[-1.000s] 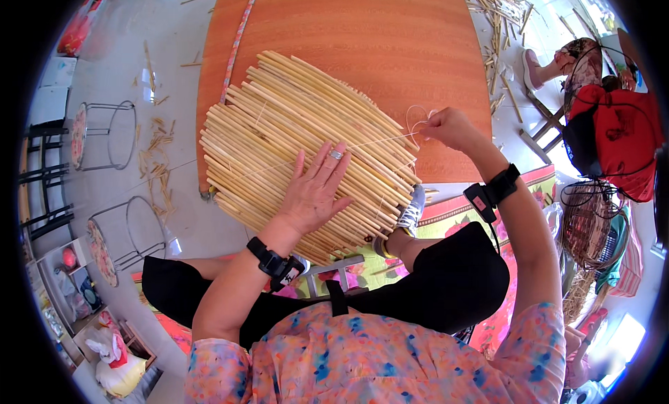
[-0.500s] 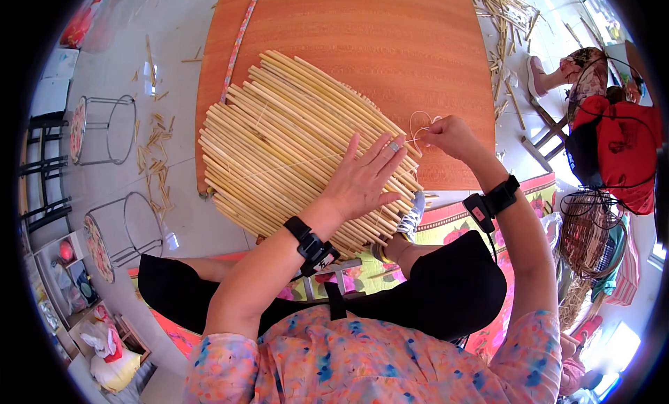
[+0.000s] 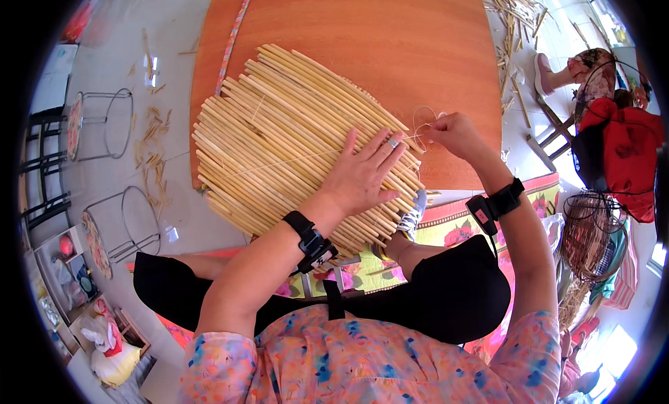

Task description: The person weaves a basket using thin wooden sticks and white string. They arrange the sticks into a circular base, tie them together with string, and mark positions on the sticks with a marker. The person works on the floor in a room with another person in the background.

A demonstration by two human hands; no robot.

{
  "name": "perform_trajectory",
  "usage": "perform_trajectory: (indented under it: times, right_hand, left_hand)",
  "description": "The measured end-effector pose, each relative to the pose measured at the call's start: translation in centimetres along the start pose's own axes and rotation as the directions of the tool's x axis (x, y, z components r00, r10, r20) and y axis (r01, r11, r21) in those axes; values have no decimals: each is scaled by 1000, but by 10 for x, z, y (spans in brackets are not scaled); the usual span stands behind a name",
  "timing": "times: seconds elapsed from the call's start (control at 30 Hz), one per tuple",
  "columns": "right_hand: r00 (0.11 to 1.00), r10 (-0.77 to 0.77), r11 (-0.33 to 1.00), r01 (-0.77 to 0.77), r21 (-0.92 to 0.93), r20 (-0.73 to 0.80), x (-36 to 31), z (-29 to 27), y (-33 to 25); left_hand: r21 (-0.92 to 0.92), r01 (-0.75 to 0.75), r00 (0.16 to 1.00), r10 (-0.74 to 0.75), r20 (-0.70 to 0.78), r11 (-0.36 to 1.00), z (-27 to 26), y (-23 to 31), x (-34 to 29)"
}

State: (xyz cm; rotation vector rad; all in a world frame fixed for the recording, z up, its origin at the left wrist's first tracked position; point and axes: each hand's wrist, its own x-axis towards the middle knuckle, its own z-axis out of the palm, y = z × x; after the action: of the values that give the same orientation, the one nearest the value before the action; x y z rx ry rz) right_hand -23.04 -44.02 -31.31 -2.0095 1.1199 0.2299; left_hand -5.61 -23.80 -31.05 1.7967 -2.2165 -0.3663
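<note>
A roundish mat of pale yellow straw stalks (image 3: 258,132) lies over the near edge of the orange wooden table. My left hand (image 3: 366,168) rests flat on its right part, fingers spread and a ring on one finger. Just past the mat's right edge, my right hand (image 3: 454,134) is pinched closed on a thin white thread (image 3: 417,134). The thread runs across the stalks, passes under my left hand and curls into a loose loop beside my right fingertips. Part of the mat's near side is hidden under my left hand and forearm.
A patterned cord (image 3: 235,42) lies on the table (image 3: 362,28) at the far left. Loose straw pieces (image 3: 155,153) litter the floor on both sides. Two round stools (image 3: 108,125) stand at left. Another person's leg (image 3: 557,78) and a red bag (image 3: 620,146) are at right.
The whole view has shifted slightly. Both hands keep nearly the same places, the left flat on the mat and the right pinching the thread.
</note>
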Motion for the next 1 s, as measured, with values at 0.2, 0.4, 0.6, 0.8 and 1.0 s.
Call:
perform_trajectory:
  times: [0.2, 0.4, 0.6, 0.8, 1.0]
  right_hand:
    - [998, -48, 999, 49, 21, -52, 0, 5, 1]
    - [994, -83, 993, 77, -87, -67, 3, 6, 6]
    - [997, -24, 999, 21, -41, -74, 8, 9, 9]
    - [998, 37, 999, -37, -2, -50, 6, 10, 4]
    - [982, -100, 984, 73, -163, -162, -4, 14, 8]
  left_hand:
    - [-19, -6, 1000, 6, 30, 1000, 4, -2, -3]
    - [-82, 98, 992, -104, -71, 992, -32, -4, -37]
    - [-448, 617, 462, -759, -460, 647, -73, -59, -160]
    - [-786, 248, -13, -813, 582, -567, -48, -87, -221]
    - [-861, 183, 193, -842, 504, -474, -45, -72, -208]
